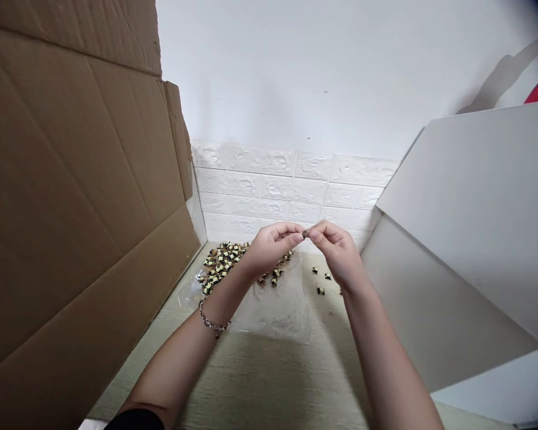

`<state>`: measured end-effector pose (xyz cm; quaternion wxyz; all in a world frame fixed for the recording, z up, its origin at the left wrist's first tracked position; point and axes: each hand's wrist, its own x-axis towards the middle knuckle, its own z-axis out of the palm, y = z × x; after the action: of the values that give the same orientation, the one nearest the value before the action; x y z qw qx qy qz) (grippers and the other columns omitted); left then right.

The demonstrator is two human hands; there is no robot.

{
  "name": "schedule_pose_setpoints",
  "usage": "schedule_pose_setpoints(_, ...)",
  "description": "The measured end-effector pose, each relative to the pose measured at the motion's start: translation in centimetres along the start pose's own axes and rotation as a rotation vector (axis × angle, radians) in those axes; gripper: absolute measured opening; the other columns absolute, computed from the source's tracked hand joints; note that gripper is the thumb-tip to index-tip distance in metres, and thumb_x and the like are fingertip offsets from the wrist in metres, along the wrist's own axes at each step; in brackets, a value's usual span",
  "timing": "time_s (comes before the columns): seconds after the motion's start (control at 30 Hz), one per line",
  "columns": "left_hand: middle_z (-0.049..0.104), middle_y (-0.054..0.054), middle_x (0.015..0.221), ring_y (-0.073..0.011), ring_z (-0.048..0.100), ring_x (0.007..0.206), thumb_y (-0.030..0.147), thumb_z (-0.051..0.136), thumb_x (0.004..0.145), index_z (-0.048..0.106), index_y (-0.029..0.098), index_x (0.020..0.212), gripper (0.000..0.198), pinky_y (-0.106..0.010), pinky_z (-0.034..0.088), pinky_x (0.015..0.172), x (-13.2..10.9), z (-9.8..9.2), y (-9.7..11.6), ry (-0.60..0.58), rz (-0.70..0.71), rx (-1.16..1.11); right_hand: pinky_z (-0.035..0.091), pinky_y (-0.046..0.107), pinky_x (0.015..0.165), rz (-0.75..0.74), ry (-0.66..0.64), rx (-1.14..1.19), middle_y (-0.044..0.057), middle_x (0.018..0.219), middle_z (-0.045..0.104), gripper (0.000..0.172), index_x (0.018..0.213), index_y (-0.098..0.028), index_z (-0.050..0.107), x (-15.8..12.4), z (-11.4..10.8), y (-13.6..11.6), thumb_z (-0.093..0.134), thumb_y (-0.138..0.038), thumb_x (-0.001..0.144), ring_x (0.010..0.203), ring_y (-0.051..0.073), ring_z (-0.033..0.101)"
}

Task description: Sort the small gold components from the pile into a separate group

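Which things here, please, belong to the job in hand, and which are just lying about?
In use: left hand, right hand, pinching a small brown piece; heap of small black-and-cream components.
Lying about: brown corrugated cardboard sheet; white brick-textured wall panel.

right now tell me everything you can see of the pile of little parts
The pile is a loose, uneven heap of many tiny blocky parts, each mostly black and cream with some brown; they are too small to make out in detail. They lie jumbled at different angles on a clear plastic sheet, and a thinner trail runs off to the right. The left hand and wrist hide part of the heap from view, so whether they touch it cannot be told.
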<state>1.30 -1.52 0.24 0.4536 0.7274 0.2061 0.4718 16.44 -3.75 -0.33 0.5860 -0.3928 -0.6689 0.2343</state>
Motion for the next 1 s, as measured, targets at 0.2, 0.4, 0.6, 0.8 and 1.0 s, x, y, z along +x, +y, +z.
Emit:
schedule_pose_setpoints(0.2,0.052,0.000,0.068,-0.0059,0.043,0.059,0.034,0.058,0.070,0.058,0.013,0.072,0.021,-0.022,0.037,0.061,0.1,0.0,-0.3,-0.118,-0.218,-0.390,0.038,0.028,0.072,-0.063,0.030,-0.095,0.000,0.067,0.052,0.023,0.064,-0.018,0.053,0.0,-0.3,0.0,0.052,-0.039,0.075,0.070,0.013,0.048)
schedule_pose_setpoints(0.4,0.047,0.001,0.068,-0.0048,0.042,0.058,0.032,0.058,0.071,0.054,0.013,0.068,0.020,-0.023,0.039,0.066,0.0,0.1,-0.5,-0.222,-0.353,-0.594,0.037,0.027,0.071,-0.099,0.019,-0.128,-0.001,0.068,0.053,0.022,0.064,-0.019,0.053,0.0,-0.4,-0.3,0.052,-0.037,0.076,0.071,0.012,0.049)
schedule_pose_setpoints(0.6,0.050,-0.001,0.067,-0.0083,0.044,0.063,0.041,0.059,0.068,0.057,0.013,0.071,0.028,-0.024,0.037,0.063,-0.1,-0.5,-0.2,-0.300,-0.246,-0.372,0.037,0.027,0.071,-0.110,-0.019,-0.156,-0.001,0.067,0.052,0.023,0.063,-0.018,0.053,-0.1,-0.5,-0.7,0.051,-0.038,0.075,0.074,0.013,0.050)
schedule_pose_setpoints(0.8,0.059,-0.002,0.081,-0.0120,0.051,0.074,0.039,0.052,0.075,0.059,0.015,0.085,0.027,-0.025,0.038,0.067,-0.2,-1.4,0.6,-0.311,-0.141,0.165,0.036,0.032,0.078,-0.106,-0.094,-0.385,0.000,0.069,0.052,0.024,0.063,-0.019,0.052,-0.3,-0.7,-1.2,0.047,-0.037,0.077,0.075,0.014,0.050)
schedule_pose_setpoints(1.0,0.059,-0.002,0.085,-0.0167,0.049,0.086,0.032,0.043,0.081,0.058,0.019,0.087,0.021,-0.032,0.034,0.079,-0.4,-0.7,0.2,-0.249,0.178,0.977,0.013,0.051,0.094,-0.109,-0.108,-0.844,-0.001,0.074,0.054,0.022,0.063,-0.021,0.053,-0.5,-0.4,-1.2,0.042,-0.029,0.080,0.082,0.016,0.049)
